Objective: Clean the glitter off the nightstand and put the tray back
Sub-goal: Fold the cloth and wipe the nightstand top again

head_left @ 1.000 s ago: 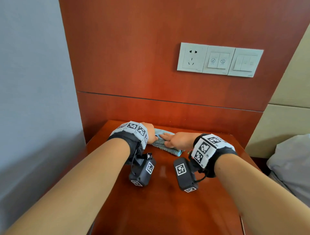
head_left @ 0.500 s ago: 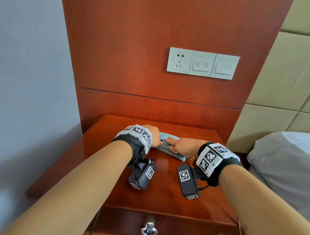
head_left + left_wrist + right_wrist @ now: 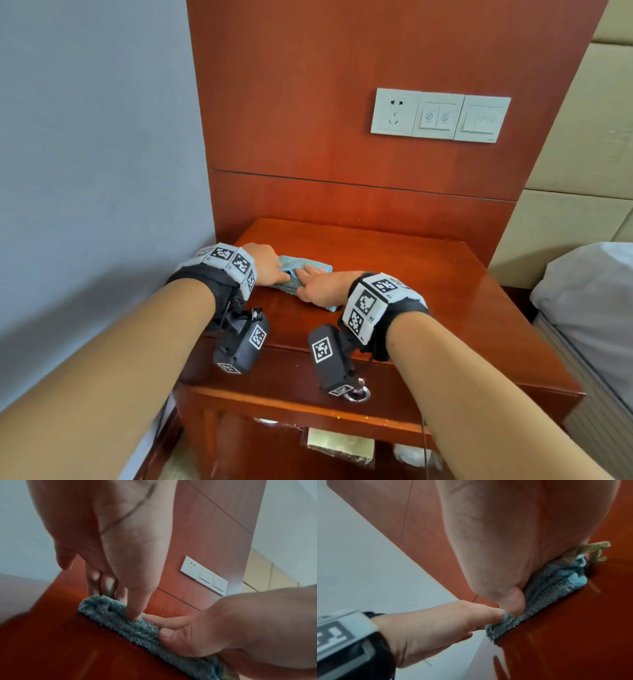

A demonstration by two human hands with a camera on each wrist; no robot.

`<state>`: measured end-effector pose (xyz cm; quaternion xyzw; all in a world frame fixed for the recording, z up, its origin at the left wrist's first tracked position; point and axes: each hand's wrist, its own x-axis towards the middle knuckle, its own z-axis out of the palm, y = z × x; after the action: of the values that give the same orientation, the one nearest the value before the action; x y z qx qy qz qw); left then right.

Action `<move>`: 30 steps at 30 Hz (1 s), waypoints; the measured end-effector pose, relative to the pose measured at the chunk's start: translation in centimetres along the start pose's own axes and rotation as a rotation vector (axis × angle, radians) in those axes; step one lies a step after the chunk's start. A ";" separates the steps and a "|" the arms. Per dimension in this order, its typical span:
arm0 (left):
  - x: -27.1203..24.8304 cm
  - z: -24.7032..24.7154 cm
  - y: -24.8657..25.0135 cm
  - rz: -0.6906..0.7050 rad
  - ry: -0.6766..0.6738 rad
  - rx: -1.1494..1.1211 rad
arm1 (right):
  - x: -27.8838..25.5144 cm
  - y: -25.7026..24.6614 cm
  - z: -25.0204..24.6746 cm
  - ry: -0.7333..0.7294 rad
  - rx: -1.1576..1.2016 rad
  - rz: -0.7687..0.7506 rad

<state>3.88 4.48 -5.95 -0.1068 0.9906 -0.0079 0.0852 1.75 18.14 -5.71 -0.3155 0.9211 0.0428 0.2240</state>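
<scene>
Here, a folded blue cloth (image 3: pixel 306 268) of fluffy, short-pile microfibre lies on the glossy, reddish-brown top of the wooden nightstand (image 3: pixel 394 274), toward its left rear part. The cloth forms a long, narrow, flattened roll running diagonally across the surface. In the right wrist view, a lighter blue fold and a pale yellowish edge show at its far end.

The left hand (image 3: pixel 265 265) rests on the left end of the cloth. Its fingers extend downward onto the pile, and the thumb presses into the near edge; the fingers are not wrapped around the fabric. The right hand (image 3: pixel 322 289) lies palm down on the right portion of the cloth, fingers straight and close together, thumb flat against the near edge. The fingertips of the two hands almost meet at the middle of the cloth.

Behind the nightstand stands a smooth wood-veneer wall panel (image 3: pixel 342 102) carrying a white rectangular socket-and-switch plate (image 3: pixel 440 115). A metal ring pull (image 3: pixel 358 395) hangs on the drawer front. White bedding (image 3: pixel 596 308) lies to the right. The tray cannot be identified in any view.
</scene>
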 end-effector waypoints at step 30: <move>-7.4 0.8 -1.3 0.049 -0.090 -0.330 | -4.6 -0.5 2.1 0.165 0.428 -0.249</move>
<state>11.44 4.76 -5.42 -0.0955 0.9760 0.1616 0.1108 6.13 20.80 -5.53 -0.3744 0.8784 -0.2067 0.2131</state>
